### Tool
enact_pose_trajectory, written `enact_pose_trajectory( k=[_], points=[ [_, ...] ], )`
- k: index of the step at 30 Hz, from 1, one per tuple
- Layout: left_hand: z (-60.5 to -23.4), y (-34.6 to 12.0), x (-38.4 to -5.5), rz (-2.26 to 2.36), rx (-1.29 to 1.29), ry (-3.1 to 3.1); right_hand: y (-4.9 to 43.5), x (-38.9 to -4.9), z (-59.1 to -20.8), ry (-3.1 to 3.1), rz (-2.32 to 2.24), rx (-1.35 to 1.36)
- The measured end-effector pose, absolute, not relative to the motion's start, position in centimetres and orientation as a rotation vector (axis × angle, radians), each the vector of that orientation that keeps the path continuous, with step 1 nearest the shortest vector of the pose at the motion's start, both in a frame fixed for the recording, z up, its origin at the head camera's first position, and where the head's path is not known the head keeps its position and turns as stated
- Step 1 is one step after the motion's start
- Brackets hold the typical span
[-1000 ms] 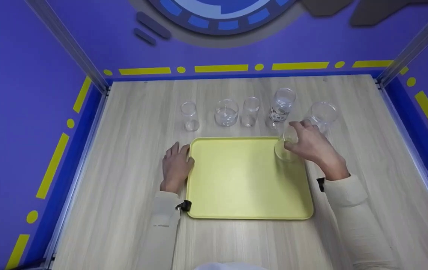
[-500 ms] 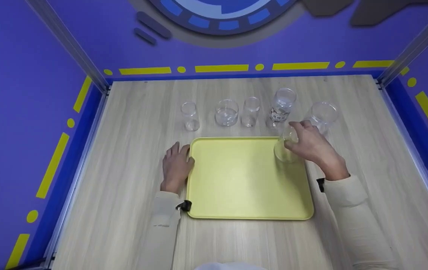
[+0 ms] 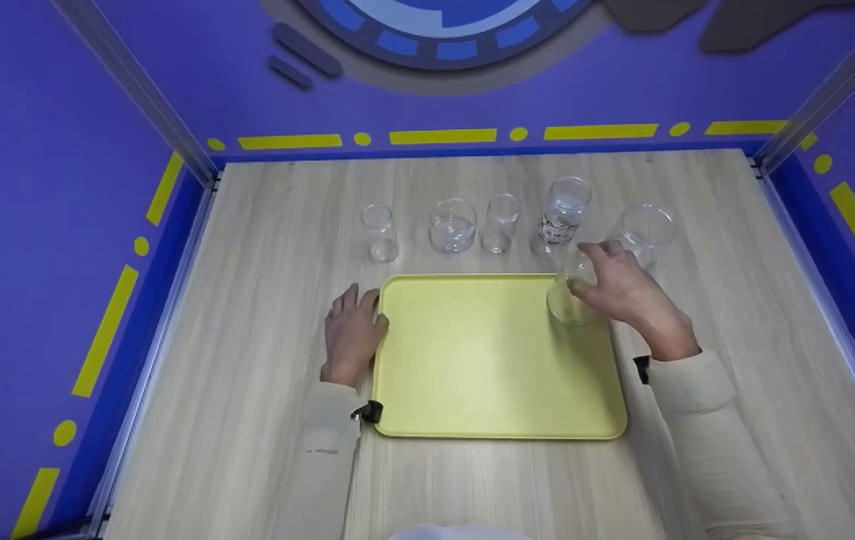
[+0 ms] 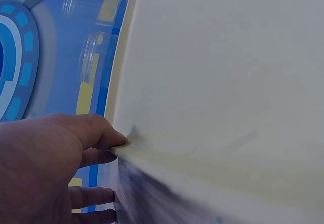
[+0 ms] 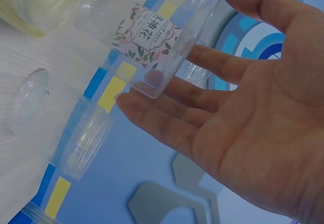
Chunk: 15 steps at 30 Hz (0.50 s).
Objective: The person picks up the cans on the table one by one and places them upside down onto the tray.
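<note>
A yellow tray (image 3: 487,360) lies flat on the table before me. At its left rim rests my left hand (image 3: 354,336); the left wrist view shows thumb and finger pinching the tray's edge (image 4: 117,72) near a corner. My right hand (image 3: 622,289) holds a clear cup (image 3: 564,309) from above, thumb and fingers spread around its rim. The cup stands upright at the tray's back right corner. In the right wrist view a jar's floral label (image 5: 147,36) shows through the cup.
Behind the tray is a row of clear glassware: a narrow glass (image 3: 380,234), a low bowl (image 3: 452,229), another narrow glass (image 3: 501,225), a labelled jar (image 3: 562,210) and a wide glass (image 3: 649,225). Blue walls (image 3: 442,105) enclose the table's back and sides.
</note>
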<state>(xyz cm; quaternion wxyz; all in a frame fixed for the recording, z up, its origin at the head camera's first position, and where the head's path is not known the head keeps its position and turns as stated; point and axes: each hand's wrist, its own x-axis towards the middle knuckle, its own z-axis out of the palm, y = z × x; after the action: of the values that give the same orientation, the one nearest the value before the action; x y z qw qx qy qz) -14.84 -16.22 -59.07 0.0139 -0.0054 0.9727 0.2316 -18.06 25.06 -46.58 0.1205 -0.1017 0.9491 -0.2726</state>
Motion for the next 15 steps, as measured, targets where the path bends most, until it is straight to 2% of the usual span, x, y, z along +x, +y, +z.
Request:
enact_pose_trajectory(
  k=[15],
  points=[
    [-58.89,-16.27,-14.83,0.696,-0.014,3.025,25.39,-18.55,-45.93,2.888,-0.677,-0.344]
  ],
)
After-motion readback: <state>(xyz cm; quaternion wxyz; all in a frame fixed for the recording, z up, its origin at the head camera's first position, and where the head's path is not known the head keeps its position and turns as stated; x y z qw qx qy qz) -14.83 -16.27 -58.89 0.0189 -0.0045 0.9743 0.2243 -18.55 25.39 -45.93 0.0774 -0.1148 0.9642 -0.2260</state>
